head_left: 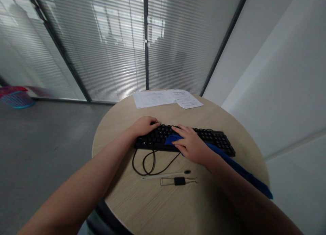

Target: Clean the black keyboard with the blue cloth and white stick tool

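Note:
A black keyboard [158,134] lies across the round table, its cable [149,174] looped in front of it. My left hand [144,125] grips the keyboard's far left corner, with the fingertips curled at the back edge and partly hidden. My right hand [191,143] presses a blue cloth [173,139] onto the middle of the keys, its fingers bent over the cloth. The rest of that cloth trails under my right forearm toward the table's right edge. Nearer to me lie a thin stick with a dark tip [187,172] and a wire keycap puller [179,181] with a black grip.
Printed papers [155,98] lie at the far side of the round wooden table [142,208]. Behind it stands a glass partition with blinds [112,58], and a white wall [287,75] is on the right. A blue and red basket [17,98] sits on the floor at left.

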Tool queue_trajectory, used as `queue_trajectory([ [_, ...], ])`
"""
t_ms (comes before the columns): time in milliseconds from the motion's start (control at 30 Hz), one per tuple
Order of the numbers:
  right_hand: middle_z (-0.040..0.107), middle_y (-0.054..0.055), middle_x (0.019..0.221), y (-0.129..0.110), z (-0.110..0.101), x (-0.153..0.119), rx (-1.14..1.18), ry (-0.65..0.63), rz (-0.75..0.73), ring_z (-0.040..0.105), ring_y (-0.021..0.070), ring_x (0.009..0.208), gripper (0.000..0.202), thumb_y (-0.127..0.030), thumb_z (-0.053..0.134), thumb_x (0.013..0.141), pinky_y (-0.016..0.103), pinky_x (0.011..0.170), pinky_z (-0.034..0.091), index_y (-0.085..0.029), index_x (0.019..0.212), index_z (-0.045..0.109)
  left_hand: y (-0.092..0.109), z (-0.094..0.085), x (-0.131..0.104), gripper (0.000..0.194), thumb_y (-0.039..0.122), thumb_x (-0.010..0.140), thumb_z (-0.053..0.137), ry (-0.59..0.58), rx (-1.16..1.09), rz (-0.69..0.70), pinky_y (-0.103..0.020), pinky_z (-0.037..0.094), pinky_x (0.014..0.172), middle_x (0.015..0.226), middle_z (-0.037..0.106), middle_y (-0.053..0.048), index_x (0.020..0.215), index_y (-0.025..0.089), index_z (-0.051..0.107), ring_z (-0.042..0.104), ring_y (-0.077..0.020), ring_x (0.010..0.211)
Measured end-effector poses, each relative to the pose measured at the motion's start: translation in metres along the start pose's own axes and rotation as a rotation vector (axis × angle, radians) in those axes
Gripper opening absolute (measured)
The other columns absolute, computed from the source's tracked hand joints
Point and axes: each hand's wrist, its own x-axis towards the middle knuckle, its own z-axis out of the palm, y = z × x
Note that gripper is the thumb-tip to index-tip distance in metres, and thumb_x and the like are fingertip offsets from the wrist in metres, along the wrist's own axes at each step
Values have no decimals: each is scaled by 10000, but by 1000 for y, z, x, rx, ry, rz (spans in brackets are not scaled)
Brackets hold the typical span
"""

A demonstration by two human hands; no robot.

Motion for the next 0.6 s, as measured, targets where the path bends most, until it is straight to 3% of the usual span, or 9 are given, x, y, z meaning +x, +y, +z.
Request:
queue_trajectory([
  [200, 534, 34, 1451, 2, -1, 2, -43, 51, 52, 417, 301, 1376, 249, -260, 548, 950, 561, 1109, 337, -280, 1019, 786, -3, 2, 1, 387, 458, 933, 472, -10, 4, -8, -318, 485, 835, 1019, 765, -66, 1011, 211, 759, 674, -235, 943],
  [333, 704, 82, 1109, 15, -10, -1, -42, 53, 101, 580, 209, 1091, 275, -241, 514, 963, 410, 1005, 412, -196, 922, 782, -4, 2, 1, 380, 458, 930, 476, -3, -1, -9, -325, 485, 853, 1023, 765, -60, 1017, 218, 758, 674, -237, 958],
  [433, 714, 71, 912, 25, -17, -5, -50, 33, 170, 591, 178, 912, 271, -251, 521, 959, 350, 892, 423, -182, 874, 768, -5, 1, 0, 370, 448, 929, 482, -3, -11, -11, -333, 485, 870, 1037, 763, -62, 1023, 220, 758, 674, -244, 976],
  [600, 695, 47, 851, 26, -20, -9, -13, -39, 143, 579, 160, 868, 234, -283, 577, 936, 318, 842, 396, -195, 810, 753, -5, 1, 1, 366, 446, 930, 490, -15, -10, -7, -334, 485, 861, 1033, 761, -66, 1022, 216, 759, 675, -247, 968],
])
